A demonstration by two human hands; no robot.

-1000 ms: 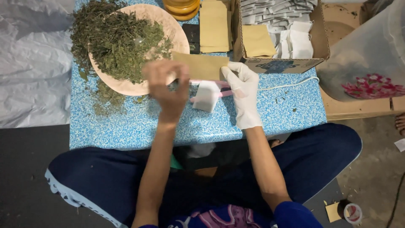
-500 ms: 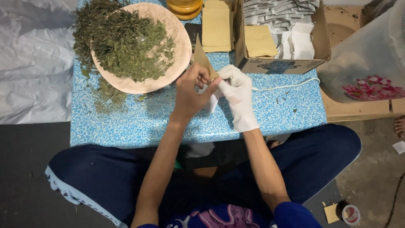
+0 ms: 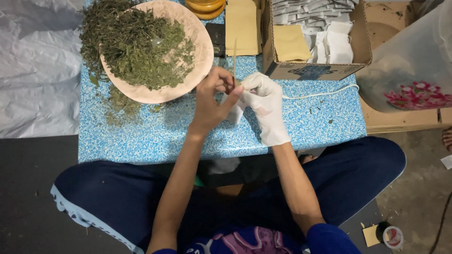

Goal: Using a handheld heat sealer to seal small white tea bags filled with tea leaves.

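Note:
My bare left hand (image 3: 211, 101) and my white-gloved right hand (image 3: 264, 107) meet over the blue speckled table (image 3: 141, 141). Between their fingertips stands a thin brown paper pouch (image 3: 234, 59), upright and seen edge-on. My left hand's fingers pinch its lower end. A small white sachet (image 3: 235, 113) hangs just under the pouch, pressed between my right hand's fingers and my left thumb. How far the sachet sits inside the pouch is hidden by the fingers.
A pink plate (image 3: 203, 49) heaped with dried green leaves (image 3: 141, 42) lies left of the hands, with crumbs spilled beside it. A stack of brown pouches (image 3: 241, 26) and a cardboard box (image 3: 310, 71) of sachets lie behind. A white cord (image 3: 320, 92) crosses the table; a clear plastic bag (image 3: 414, 66) stands right.
My left hand brought the brown pouch from lying flat near the plate to upright and edge-on against my right hand. The white sachet rose to meet the pouch's lower end.

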